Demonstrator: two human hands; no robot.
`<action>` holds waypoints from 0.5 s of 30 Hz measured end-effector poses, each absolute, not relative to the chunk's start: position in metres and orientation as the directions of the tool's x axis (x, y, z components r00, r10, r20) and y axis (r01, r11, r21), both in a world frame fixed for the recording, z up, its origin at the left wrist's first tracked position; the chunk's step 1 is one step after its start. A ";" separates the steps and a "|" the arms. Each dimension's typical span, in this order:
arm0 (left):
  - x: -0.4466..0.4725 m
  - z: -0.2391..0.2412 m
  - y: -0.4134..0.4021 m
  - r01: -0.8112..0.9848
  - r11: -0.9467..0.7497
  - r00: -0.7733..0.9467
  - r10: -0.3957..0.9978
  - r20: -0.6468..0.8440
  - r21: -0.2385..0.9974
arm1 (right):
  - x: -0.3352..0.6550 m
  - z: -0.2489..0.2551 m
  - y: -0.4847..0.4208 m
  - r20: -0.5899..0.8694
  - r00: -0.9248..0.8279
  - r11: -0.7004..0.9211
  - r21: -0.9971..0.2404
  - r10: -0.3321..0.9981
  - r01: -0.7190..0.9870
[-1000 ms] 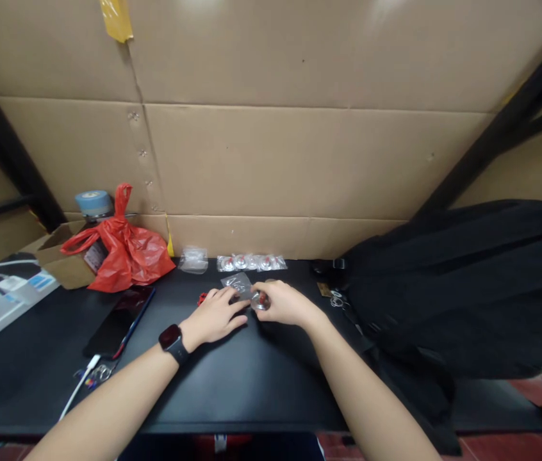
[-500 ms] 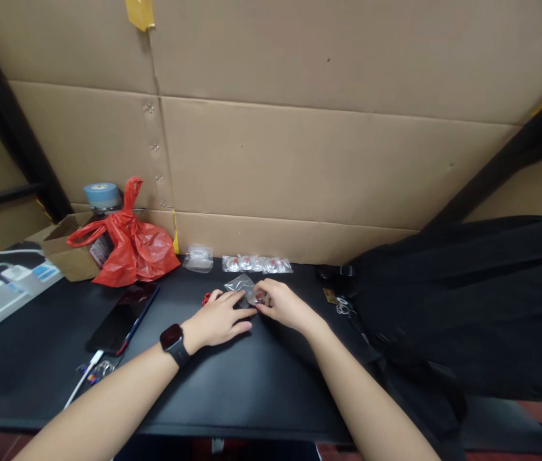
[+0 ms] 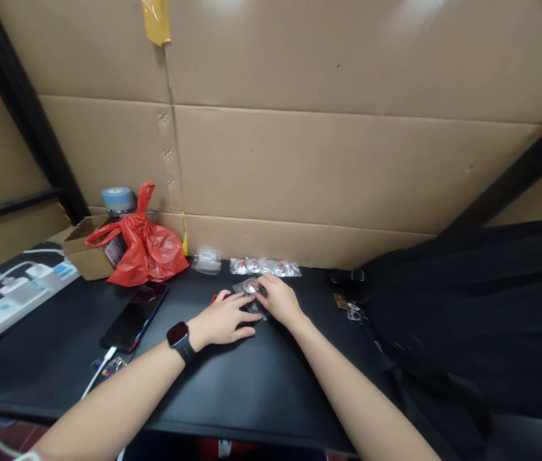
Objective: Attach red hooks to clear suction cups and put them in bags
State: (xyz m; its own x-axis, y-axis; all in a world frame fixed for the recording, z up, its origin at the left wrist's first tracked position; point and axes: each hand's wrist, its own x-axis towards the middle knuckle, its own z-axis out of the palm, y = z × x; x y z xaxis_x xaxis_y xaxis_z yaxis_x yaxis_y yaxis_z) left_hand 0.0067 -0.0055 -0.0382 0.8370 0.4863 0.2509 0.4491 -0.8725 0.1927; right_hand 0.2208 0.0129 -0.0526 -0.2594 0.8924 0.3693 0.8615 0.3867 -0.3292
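Observation:
My left hand (image 3: 225, 320) lies palm down with its fingers spread, its fingertips on the near part of a small clear plastic bag (image 3: 238, 287). My right hand (image 3: 278, 299) has its fingers closed at the right side of a round silver piece with a red middle (image 3: 250, 286), which rests over the bag. Whether the piece is fully inside the bag I cannot tell. A small red object (image 3: 214, 298) peeks out behind my left hand, mostly hidden. Farther back lies a row of several bagged silver pieces (image 3: 265, 267), each with red on it.
Left of that row are flat clear bags (image 3: 207, 261). A red plastic bag (image 3: 148, 253), a cardboard box (image 3: 89, 253), a phone (image 3: 135, 317) on a cable and a white power strip (image 3: 25, 298) occupy the left. A black backpack (image 3: 473, 307) fills the right; cardboard (image 3: 300, 173) walls the back.
The silver piece has moved left and away from me with my right hand, over the plastic bag, and shows more plainly. My left hand stays on the bag. The whole view has shifted slightly.

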 end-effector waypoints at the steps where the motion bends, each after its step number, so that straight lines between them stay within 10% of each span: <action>1: 0.006 -0.036 -0.006 0.455 -0.870 0.835 0.492 0.247 0.192 | 0.222 -0.052 0.011 0.362 -0.303 0.425 -0.330 0.882 0.843; 15: 0.015 -0.032 -0.005 0.522 -0.776 0.684 0.628 0.371 0.353 | 0.241 -0.034 -0.001 0.228 -0.471 0.517 -0.509 0.852 0.689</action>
